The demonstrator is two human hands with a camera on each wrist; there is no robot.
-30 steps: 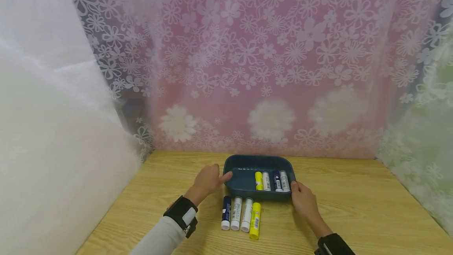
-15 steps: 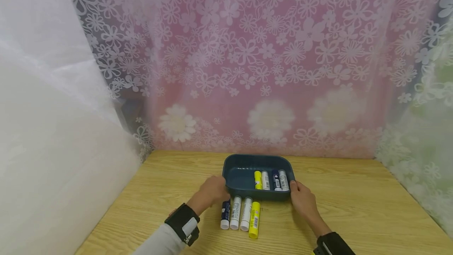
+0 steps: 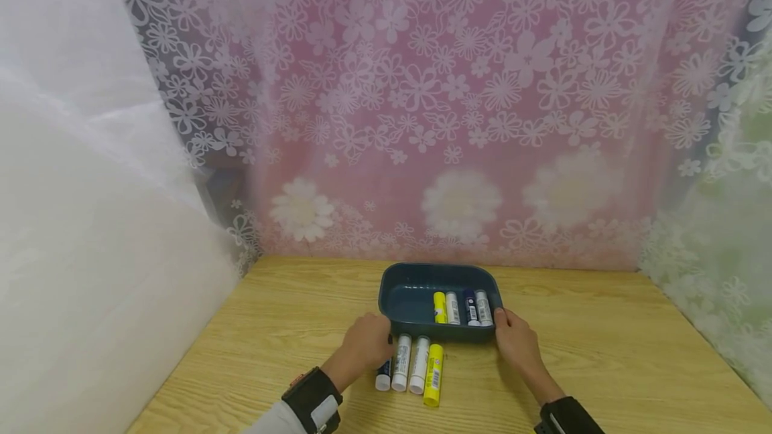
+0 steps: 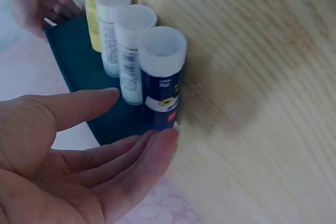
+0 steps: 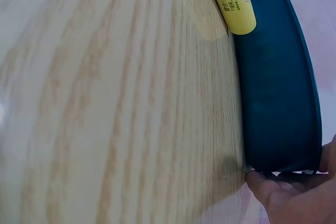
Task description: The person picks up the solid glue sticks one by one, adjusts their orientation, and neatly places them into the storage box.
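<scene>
Dark blue tube (image 4: 164, 95): lying on the surface (image 3: 603, 333), leftmost in a row of four, white end toward the person.
Left grip (image 3: 366, 340): over that tube, thumb and fingers apart; fingertips at its far end, firm contact I cannot confirm.
Rest of row: first white tube (image 3: 401, 364), second white tube (image 3: 419, 366), yellow tube (image 3: 433, 376), side by side in front of the tray (image 3: 464, 333).
Tray condition: teal, rounded corners, on the surface.
Right grip (image 3: 519, 340): clamped on the tray's right end, thumb at the rim, fingers lower.
Tray contents: inner yellow tube (image 3: 440, 308), inner white tube (image 3: 453, 309), inner blue tube (image 3: 472, 307), inner silvery tube (image 3: 484, 308), toward the right.
Wrists: left black band (image 3: 310, 397), right black band (image 3: 567, 416).
Backdrop: pink floral curtain (image 3: 452, 106); white sheet (image 3: 90, 220) at left.
</scene>
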